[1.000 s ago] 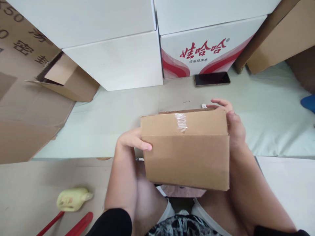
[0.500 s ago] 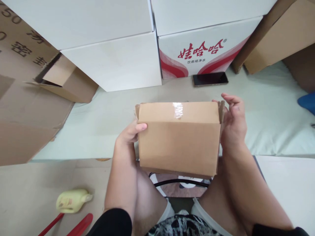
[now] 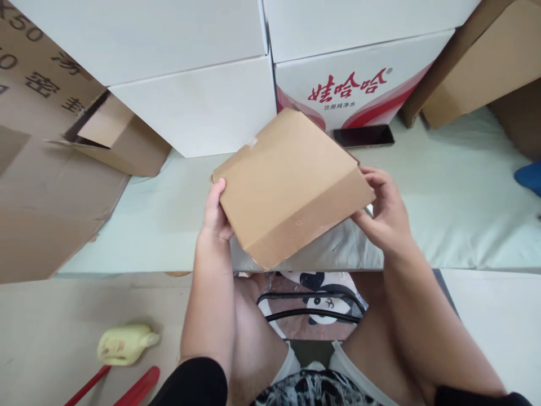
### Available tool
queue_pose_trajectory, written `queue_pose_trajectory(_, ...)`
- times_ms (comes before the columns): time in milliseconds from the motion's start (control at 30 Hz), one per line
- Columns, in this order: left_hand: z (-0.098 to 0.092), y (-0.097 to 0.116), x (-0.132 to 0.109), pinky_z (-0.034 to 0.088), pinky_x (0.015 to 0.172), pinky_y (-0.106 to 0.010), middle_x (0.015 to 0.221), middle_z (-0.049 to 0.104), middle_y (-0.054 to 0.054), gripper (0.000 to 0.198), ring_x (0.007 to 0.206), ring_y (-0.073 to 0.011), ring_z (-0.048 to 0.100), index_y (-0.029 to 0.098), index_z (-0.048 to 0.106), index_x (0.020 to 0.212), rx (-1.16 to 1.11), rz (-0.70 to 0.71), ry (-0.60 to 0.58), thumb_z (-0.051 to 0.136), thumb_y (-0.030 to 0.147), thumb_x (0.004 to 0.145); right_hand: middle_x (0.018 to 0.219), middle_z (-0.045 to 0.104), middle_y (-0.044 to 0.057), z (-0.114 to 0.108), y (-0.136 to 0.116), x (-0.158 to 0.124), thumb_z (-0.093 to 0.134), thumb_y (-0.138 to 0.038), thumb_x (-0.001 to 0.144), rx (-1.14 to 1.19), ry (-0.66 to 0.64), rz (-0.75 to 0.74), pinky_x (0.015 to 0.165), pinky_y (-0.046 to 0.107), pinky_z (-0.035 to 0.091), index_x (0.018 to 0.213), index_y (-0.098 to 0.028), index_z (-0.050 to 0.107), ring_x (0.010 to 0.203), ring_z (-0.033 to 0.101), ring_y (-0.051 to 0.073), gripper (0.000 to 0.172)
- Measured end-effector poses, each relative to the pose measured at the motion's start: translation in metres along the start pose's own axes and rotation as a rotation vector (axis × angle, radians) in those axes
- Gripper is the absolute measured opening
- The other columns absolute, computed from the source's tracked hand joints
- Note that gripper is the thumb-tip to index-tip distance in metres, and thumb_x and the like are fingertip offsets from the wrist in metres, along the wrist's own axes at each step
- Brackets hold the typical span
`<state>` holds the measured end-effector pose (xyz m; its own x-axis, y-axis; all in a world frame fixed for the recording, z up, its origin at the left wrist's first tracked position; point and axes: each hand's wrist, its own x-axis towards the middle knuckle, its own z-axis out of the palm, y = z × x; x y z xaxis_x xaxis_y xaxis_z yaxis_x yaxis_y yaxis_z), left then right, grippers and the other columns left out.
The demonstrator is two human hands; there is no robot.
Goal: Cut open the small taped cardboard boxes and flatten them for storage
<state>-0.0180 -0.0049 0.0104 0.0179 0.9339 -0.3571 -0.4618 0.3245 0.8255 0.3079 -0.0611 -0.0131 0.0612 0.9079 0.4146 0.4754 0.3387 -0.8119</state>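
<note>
A brown cardboard box (image 3: 287,180) is held up in front of me, tilted and turned, over the edge of the pale green covered surface (image 3: 169,231). My left hand (image 3: 216,214) grips its left end, thumb on the face towards me and the other fingers mostly hidden behind it. At the right lower corner, my right hand (image 3: 384,208) pinches the box between thumb and fingers. A bit of clear tape shows at the box's far left edge. The box's underside is out of sight.
White cartons (image 3: 190,107) are stacked at the back, one with red lettering. A black phone (image 3: 363,136) lies before them. An open cardboard box (image 3: 127,141) stands left, more cardboard (image 3: 486,62) right. A yellow bottle (image 3: 127,344) lies on the floor.
The box has been raised away from my lap and rotated, its right end now lower and nearer. My right hand has gone from spread fingers beside it to gripping its corner.
</note>
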Motion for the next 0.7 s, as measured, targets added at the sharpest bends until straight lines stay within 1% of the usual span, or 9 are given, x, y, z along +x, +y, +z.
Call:
queue_pose_trajectory(67, -0.004, -0.003, 0.004, 0.063, 0.088, -0.047, 0.104, 0.078, -0.015, 0.057, 0.102, -0.0361, 0.075, 0.018, 0.073, 0.113, 0.012, -0.027, -0.015, 0.080, 0.059, 0.074, 0.141, 0.057, 0.014, 0.003, 0.001, 0.000, 0.076, -0.032, 0.069, -0.035, 0.042, 0.013, 0.105, 0.053, 0.051, 0.127, -0.028, 0.052, 0.135, 0.056, 0.033, 0.062)
queue_pose_trajectory(133, -0.007, -0.006, 0.006, 0.062, 0.092, -0.050, 0.105, 0.078, -0.017, 0.059, 0.108, -0.0390, 0.073, 0.016, 0.072, 0.116, 0.029, -0.054, -0.030, 0.079, 0.059, 0.075, 0.134, 0.062, 0.014, 0.005, 0.001, 0.000, 0.075, -0.032, 0.069, -0.103, 0.079, 0.036, 0.098, 0.052, 0.054, 0.127, -0.026, 0.053, 0.125, 0.062, 0.033, 0.063)
queue_pose_trajectory(200, -0.007, -0.008, 0.006, 0.062, 0.095, -0.052, 0.109, 0.077, -0.018, 0.061, 0.112, -0.0410, 0.072, 0.016, 0.071, 0.119, 0.040, -0.072, -0.049, 0.079, 0.059, 0.076, 0.122, 0.068, 0.012, 0.007, -0.003, 0.001, 0.070, -0.034, 0.074, -0.193, 0.097, 0.091, 0.090, 0.050, 0.055, 0.121, -0.025, 0.057, 0.110, 0.067, 0.031, 0.050)
queue_pose_trajectory(300, -0.004, -0.010, 0.005, 0.064, 0.089, -0.050, 0.112, 0.078, -0.016, 0.060, 0.107, -0.0393, 0.074, 0.019, 0.073, 0.117, 0.036, -0.043, -0.079, 0.081, 0.059, 0.073, 0.111, 0.071, 0.009, 0.008, -0.011, 0.001, 0.062, -0.033, 0.082, -0.304, 0.123, 0.187, 0.080, 0.045, 0.055, 0.114, -0.025, 0.062, 0.093, 0.068, 0.027, 0.033)
queue_pose_trajectory(367, -0.001, -0.012, 0.004, 0.066, 0.085, -0.048, 0.110, 0.079, -0.015, 0.058, 0.101, -0.0369, 0.076, 0.020, 0.075, 0.113, 0.040, 0.001, -0.083, 0.083, 0.059, 0.071, 0.107, 0.071, 0.008, 0.009, -0.015, 0.001, 0.061, -0.031, 0.081, -0.353, 0.158, 0.205, 0.079, 0.044, 0.054, 0.111, -0.025, 0.064, 0.092, 0.068, 0.027, 0.031)
queue_pose_trajectory(467, 0.003, -0.014, 0.002, 0.066, 0.087, -0.046, 0.103, 0.080, -0.013, 0.055, 0.101, -0.0360, 0.077, 0.020, 0.076, 0.106, 0.060, 0.043, -0.079, 0.084, 0.059, 0.069, 0.099, 0.071, 0.007, 0.009, -0.016, 0.002, 0.061, -0.026, 0.077, -0.376, 0.248, 0.208, 0.078, 0.042, 0.054, 0.105, -0.024, 0.066, 0.089, 0.067, 0.026, 0.028)
queue_pose_trajectory(600, 0.008, -0.011, 0.000, 0.063, 0.094, -0.048, 0.105, 0.079, -0.013, 0.060, 0.111, -0.0387, 0.074, 0.019, 0.074, 0.106, 0.086, 0.018, -0.043, 0.083, 0.063, 0.066, 0.105, 0.075, 0.006, 0.006, -0.014, 0.004, 0.067, -0.024, 0.072, -0.262, 0.280, 0.109, 0.082, 0.040, 0.058, 0.113, -0.023, 0.068, 0.093, 0.071, 0.025, 0.041)
queue_pose_trajectory(633, 0.009, -0.009, -0.001, 0.063, 0.094, -0.049, 0.107, 0.079, -0.013, 0.062, 0.113, -0.0391, 0.072, 0.019, 0.074, 0.107, 0.087, 0.004, -0.036, 0.083, 0.064, 0.066, 0.107, 0.076, 0.006, 0.005, -0.015, 0.004, 0.068, -0.025, 0.073, -0.218, 0.283, 0.087, 0.084, 0.040, 0.058, 0.114, -0.023, 0.069, 0.095, 0.072, 0.025, 0.041)
queue_pose_trajectory(700, 0.010, -0.005, -0.003, 0.062, 0.095, -0.048, 0.112, 0.078, -0.013, 0.067, 0.117, -0.0390, 0.070, 0.020, 0.072, 0.111, 0.080, -0.014, -0.032, 0.082, 0.066, 0.065, 0.106, 0.078, 0.006, 0.003, -0.014, 0.004, 0.067, -0.027, 0.079, -0.142, 0.303, 0.082, 0.085, 0.040, 0.060, 0.110, -0.024, 0.072, 0.096, 0.074, 0.024, 0.032)
